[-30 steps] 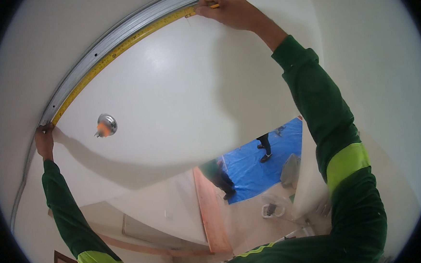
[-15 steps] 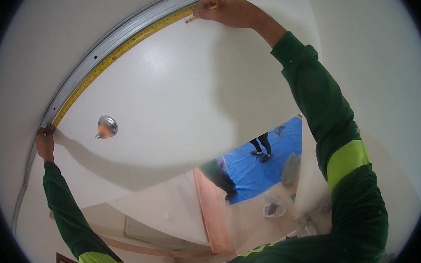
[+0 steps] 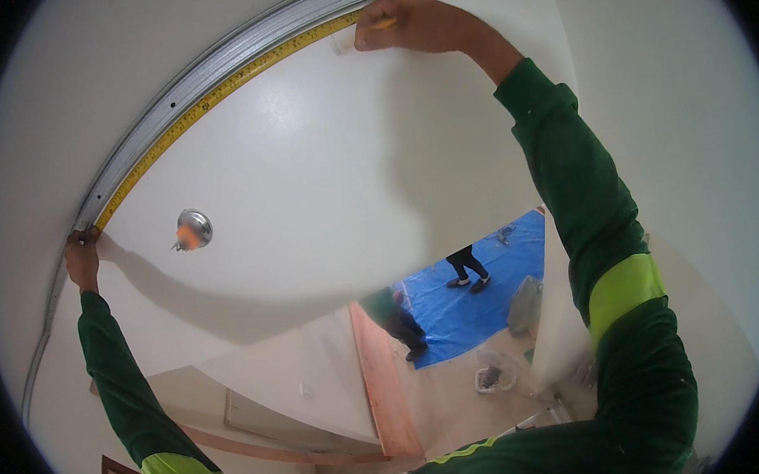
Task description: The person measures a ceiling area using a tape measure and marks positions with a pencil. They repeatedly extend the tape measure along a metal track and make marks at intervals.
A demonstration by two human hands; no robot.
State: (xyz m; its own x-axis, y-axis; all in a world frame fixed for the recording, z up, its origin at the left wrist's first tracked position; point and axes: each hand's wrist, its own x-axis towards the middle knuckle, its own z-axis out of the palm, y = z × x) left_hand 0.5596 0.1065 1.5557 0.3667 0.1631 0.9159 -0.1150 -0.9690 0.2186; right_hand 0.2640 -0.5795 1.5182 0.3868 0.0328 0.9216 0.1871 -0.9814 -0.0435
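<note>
My left fingers point(image 3: 85, 237) pinch the tape-measure blade point(image 3: 206, 102); I should keep it taut above my right fingers point(image 3: 372, 36), which grip a pencil point(image 3: 385, 25).

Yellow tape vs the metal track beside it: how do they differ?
Colour: the yellow tape is bright; the metal track is silver-grey.
Width: the yellow tape looks narrower than the metal track.
Surface: the yellow tape carries fine dark markings; the metal track shows small, widely spaced dark spots, probably holes.
Shared: both run side by side high on the wall, bowed in this fisheye view.
</note>
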